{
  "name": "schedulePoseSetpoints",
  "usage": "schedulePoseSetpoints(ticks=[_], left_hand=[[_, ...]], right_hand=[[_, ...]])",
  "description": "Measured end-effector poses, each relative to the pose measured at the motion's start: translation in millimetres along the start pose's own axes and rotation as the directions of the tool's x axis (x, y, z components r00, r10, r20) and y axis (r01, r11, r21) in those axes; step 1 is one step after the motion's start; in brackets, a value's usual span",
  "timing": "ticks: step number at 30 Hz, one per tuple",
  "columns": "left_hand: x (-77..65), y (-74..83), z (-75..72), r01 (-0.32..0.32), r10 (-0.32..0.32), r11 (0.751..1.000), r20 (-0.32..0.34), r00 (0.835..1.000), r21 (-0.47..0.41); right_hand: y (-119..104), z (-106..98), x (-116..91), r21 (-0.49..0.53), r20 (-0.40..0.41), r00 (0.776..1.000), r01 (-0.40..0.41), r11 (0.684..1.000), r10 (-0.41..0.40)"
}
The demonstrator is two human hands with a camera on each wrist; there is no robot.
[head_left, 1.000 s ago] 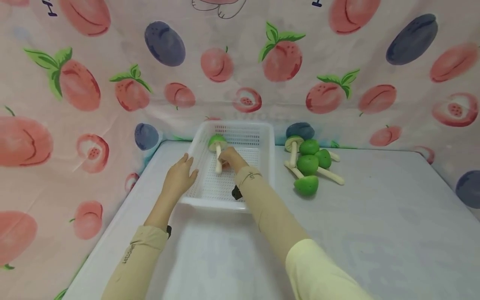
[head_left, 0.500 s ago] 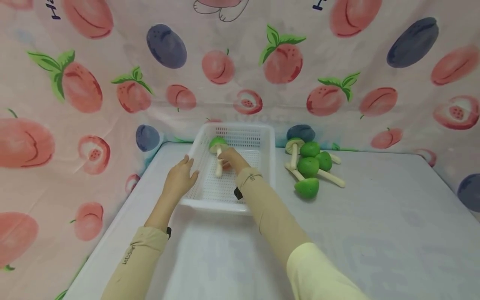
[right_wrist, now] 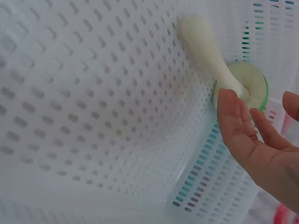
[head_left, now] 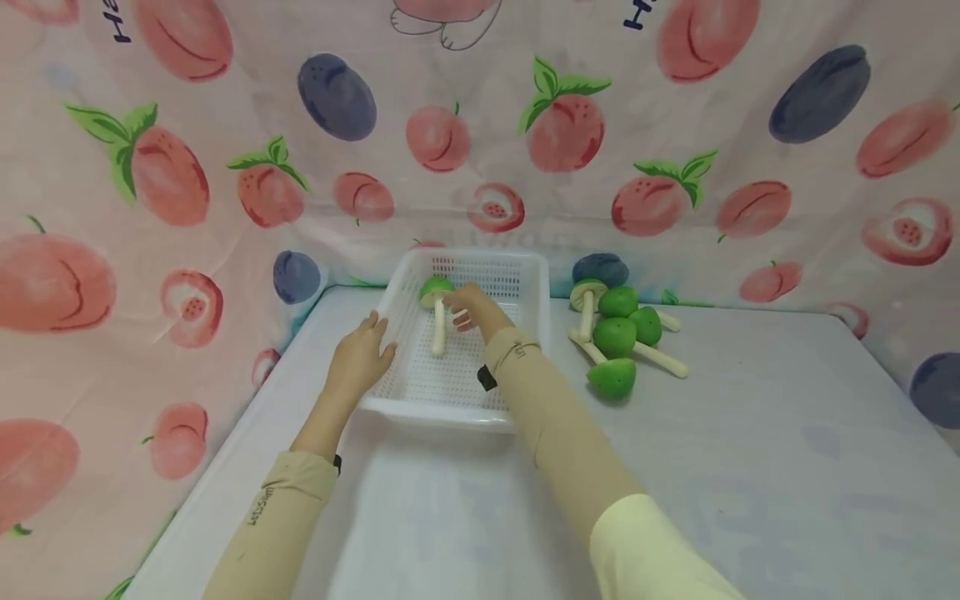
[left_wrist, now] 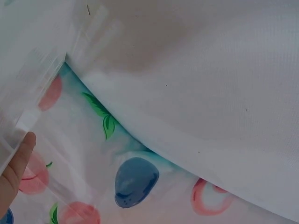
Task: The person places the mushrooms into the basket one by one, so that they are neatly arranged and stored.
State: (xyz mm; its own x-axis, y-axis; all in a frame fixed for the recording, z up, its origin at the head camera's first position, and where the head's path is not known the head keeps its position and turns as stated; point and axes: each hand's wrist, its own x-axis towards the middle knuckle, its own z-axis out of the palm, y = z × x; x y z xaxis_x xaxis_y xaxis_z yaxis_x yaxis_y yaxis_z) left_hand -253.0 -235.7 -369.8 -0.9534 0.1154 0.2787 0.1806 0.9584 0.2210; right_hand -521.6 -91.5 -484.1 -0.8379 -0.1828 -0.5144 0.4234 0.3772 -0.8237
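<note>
A toy mushroom [head_left: 438,329] with a green cap and a pale stem lies in the white perforated basket [head_left: 427,410], cap toward the far left corner. My right hand [head_left: 478,310] hovers inside the basket just right of the stem. In the right wrist view, the fingers of that hand [right_wrist: 261,147] are spread apart near the mushroom cap [right_wrist: 254,77], with nothing held. My left hand [head_left: 358,357] rests at the basket's left rim, fingers extended; the left wrist view catches a finger [left_wrist: 18,163] along the basket's outer side.
Several more green-capped mushrooms [head_left: 615,337] lie heaped on the white table [head_left: 750,467] to the right of the basket. A fruit-printed cloth [head_left: 450,83] rises behind the table and along its left side.
My right hand has let go of the mushroom stem, opened its fingers, and drawn slightly up and right. The mushroom stays in the basket. My left hand keeps its place at the rim.
</note>
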Motion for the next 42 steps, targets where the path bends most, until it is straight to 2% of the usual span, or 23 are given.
schedulePoseSetpoints(ticks=[1, 3, 5, 9, 11, 13, 14, 15, 17, 18, 21, 22, 25, 28, 30, 36, 42], left_hand=[[0.6, 0.2, -0.1, -0.004, 0.004, 1.000, 0.002, 1.000, 0.003], [1.8, 0.4, -0.2, -0.005, 0.005, 1.000, 0.004, 1.000, 0.004], [2.8, 0.6, -0.3, -0.005, 0.005, 1.000, 0.006, 1.000, 0.004], [4.8, 1.4, -0.2, -0.004, 0.004, 1.000, 0.014, 1.000, -0.003], [5.5, 1.9, 0.2, -0.010, 0.010, 1.000, 0.013, 1.000, -0.004], [6.0, 2.0, 0.4, -0.017, 0.017, 1.000, 0.009, 1.000, -0.003], [6.1, 2.1, 0.4, -0.019, 0.019, 1.000, 0.007, 1.000, -0.003], [6.3, 2.3, 0.3, -0.020, 0.020, 1.000, 0.006, 1.000, -0.002], [6.4, 2.9, -0.1, -0.020, 0.020, 1.000, 0.007, 1.000, -0.002], [6.5, 3.5, -0.5, -0.022, 0.022, 1.000, 0.007, 1.000, -0.003], [6.6, 4.3, -1.4, -0.021, 0.021, 1.000, 0.013, 1.000, -0.003], [6.6, 4.4, -1.7, -0.021, 0.021, 1.000, 0.014, 1.000, -0.002], [6.9, 3.8, -2.4, -0.023, 0.023, 1.000, 0.009, 1.000, 0.003], [7.7, 3.1, -2.5, -0.030, 0.030, 1.000, -0.001, 1.000, 0.007], [7.6, 3.2, -2.4, -0.033, 0.033, 0.999, -0.003, 0.999, 0.006], [4.1, 2.0, -1.7, -0.007, 0.007, 1.000, 0.009, 1.000, -0.010], [0.3, -0.2, -0.8, 0.001, 0.000, 1.000, 0.015, 1.000, -0.025]], right_hand=[[-2, -2, -4, -0.002, -0.008, 1.000, 0.001, 1.000, -0.001], [-3, -7, 3, 0.012, 0.002, 1.000, -0.004, 1.000, 0.004], [1, -10, 29, 0.029, 0.001, 1.000, -0.004, 1.000, 0.004], [16, -18, 112, 0.077, 0.013, 1.000, -0.020, 0.997, 0.019], [21, -23, 135, 0.085, 0.015, 1.000, -0.011, 0.996, 0.010], [21, -27, 144, 0.082, 0.028, 1.000, 0.004, 0.997, -0.007], [19, -29, 137, 0.087, 0.030, 0.999, 0.018, 0.996, -0.021], [14, -30, 121, 0.088, 0.034, 0.999, 0.029, 0.996, -0.032], [0, -31, 70, 0.080, 0.036, 0.997, 0.060, 0.995, -0.063], [-9, -31, 32, 0.068, 0.035, 0.996, 0.081, 0.994, -0.083], [-40, -30, -104, 0.051, 0.032, 0.991, 0.126, 0.991, -0.128], [-47, -30, -142, 0.048, 0.030, 0.988, 0.148, 0.988, -0.149], [-64, -30, -229, 0.067, 0.036, 0.982, 0.182, 0.981, -0.184], [-71, -32, -269, 0.084, 0.035, 0.975, 0.215, 0.973, -0.218], [-74, -33, -282, 0.079, 0.035, 0.972, 0.228, 0.970, -0.231], [-69, -34, -261, 0.090, 0.049, 0.961, 0.268, 0.959, -0.273], [-70, -34, -273, 0.083, 0.062, 0.945, 0.317, 0.945, -0.323]])
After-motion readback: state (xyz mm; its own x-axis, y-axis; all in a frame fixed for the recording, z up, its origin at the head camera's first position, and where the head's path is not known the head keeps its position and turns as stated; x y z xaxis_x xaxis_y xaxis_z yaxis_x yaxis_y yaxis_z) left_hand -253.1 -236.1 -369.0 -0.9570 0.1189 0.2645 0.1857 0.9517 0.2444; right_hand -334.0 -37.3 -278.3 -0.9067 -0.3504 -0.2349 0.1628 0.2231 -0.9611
